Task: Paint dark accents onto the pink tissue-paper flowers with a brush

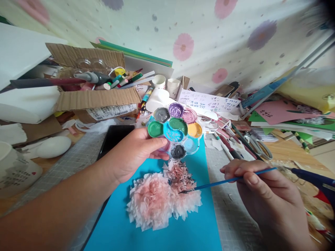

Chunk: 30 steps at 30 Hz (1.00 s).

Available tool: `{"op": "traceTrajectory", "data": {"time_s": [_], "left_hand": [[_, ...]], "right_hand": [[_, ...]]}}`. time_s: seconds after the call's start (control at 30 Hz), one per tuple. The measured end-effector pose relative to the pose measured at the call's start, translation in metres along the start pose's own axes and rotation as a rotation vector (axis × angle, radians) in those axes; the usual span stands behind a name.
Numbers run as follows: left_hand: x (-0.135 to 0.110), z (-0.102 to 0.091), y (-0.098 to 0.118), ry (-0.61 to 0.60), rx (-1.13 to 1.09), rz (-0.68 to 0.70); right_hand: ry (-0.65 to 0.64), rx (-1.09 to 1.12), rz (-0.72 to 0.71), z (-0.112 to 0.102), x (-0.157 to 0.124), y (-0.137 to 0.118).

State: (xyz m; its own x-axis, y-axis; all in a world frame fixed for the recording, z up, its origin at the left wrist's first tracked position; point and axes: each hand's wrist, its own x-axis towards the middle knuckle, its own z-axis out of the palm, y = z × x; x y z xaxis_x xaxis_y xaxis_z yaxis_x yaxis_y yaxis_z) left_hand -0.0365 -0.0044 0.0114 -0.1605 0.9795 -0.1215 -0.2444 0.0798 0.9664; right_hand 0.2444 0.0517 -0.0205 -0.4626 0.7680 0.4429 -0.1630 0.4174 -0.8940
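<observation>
My left hand (132, 153) grips the near edge of a round paint palette (175, 130) whose wells hold grey, purple, pink, green, blue, yellow and black paint, and keeps it above a blue paper sheet (157, 223). My right hand (264, 195) pinches a thin blue-handled brush (230, 180). The brush tip touches the black-flecked edge of a pink tissue-paper flower (180, 177). A second, paler pink paper flower (150, 202) lies on the blue sheet just left of it.
A cardboard box (94, 97) full of markers and tools stands at the back left, paper cups (167, 85) behind the palette. A black phone (113, 139) lies left of the sheet. Scissors (251, 143), pens and coloured papers crowd the right; a blue glue gun (316, 179) lies at the far right.
</observation>
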Motion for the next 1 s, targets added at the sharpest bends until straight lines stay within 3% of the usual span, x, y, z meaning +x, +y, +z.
{"op": "traceTrajectory", "data": {"time_s": [0.67, 1.0], "left_hand": [[-0.0021, 0.0006, 0.0010, -0.005, -0.003, -0.001], [-0.0012, -0.0003, 0.0001, -0.003, 0.004, -0.011]], "right_hand": [[-0.005, 0.011, 0.057, 0.0005, -0.0008, 0.0006], [0.107, 0.053, 0.015, 0.0051, 0.0060, 0.0006]]}}
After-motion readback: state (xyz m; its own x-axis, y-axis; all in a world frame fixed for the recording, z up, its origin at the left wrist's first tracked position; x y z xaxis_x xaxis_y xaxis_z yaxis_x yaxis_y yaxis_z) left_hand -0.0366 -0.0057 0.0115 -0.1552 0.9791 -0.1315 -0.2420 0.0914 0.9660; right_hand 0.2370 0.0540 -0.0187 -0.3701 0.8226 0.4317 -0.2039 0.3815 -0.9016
